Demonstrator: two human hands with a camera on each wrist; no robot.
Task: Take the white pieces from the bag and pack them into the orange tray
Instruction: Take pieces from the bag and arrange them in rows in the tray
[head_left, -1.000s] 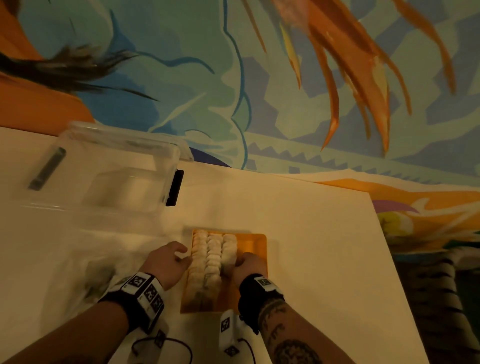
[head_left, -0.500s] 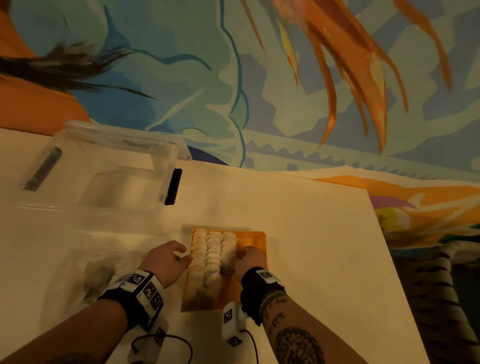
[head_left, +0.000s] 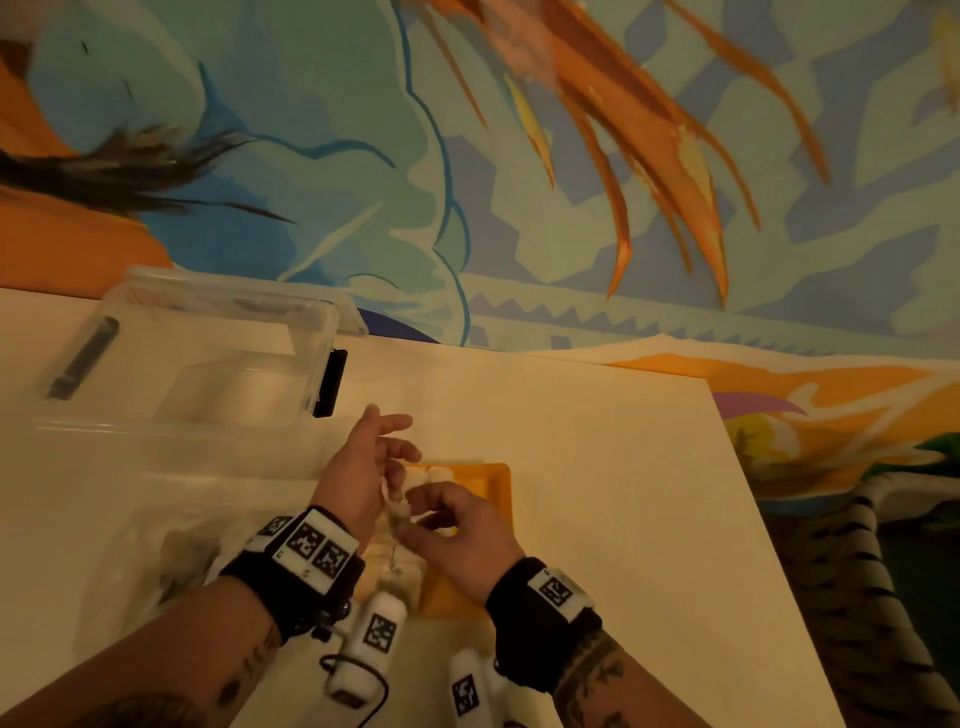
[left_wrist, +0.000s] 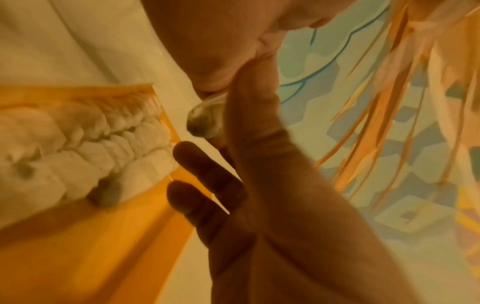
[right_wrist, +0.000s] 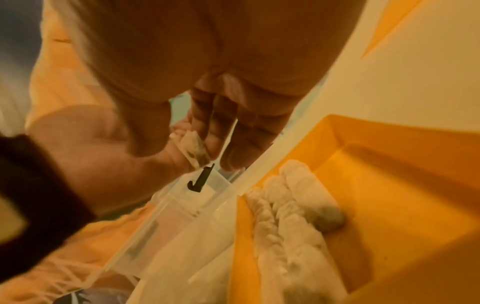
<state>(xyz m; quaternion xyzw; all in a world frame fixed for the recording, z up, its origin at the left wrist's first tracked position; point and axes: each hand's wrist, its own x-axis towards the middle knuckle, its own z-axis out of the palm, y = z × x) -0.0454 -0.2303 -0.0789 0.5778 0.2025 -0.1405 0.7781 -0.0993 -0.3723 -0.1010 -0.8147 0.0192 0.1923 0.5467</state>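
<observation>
The orange tray (head_left: 489, 478) lies on the table with rows of white pieces (head_left: 439, 474) packed along its left side. They show closer in the wrist views: white pieces (left_wrist: 91, 148), tray (left_wrist: 78, 246), white pieces (right_wrist: 285, 207), tray (right_wrist: 389, 185). Just above the tray, my right hand (head_left: 423, 512) pinches one small white piece (right_wrist: 194, 151) between thumb and fingers. My left hand (head_left: 387, 457) hovers against it with fingers spread, one finger touching that piece (left_wrist: 205, 121). The clear bag (head_left: 156, 545) lies crumpled at the left.
A clear plastic box (head_left: 218, 374) with a black latch (head_left: 330, 383) stands at the back left, just beyond the bag. The table's edge (head_left: 748, 499) runs diagonally on the right, with a striped object (head_left: 857, 551) beyond it. A painted wall rises behind the table.
Both hands have lifted off the sides of the packed rows. The right hand now pinches a single white piece above the tray, and the left hand's fingers have spread beside it.
</observation>
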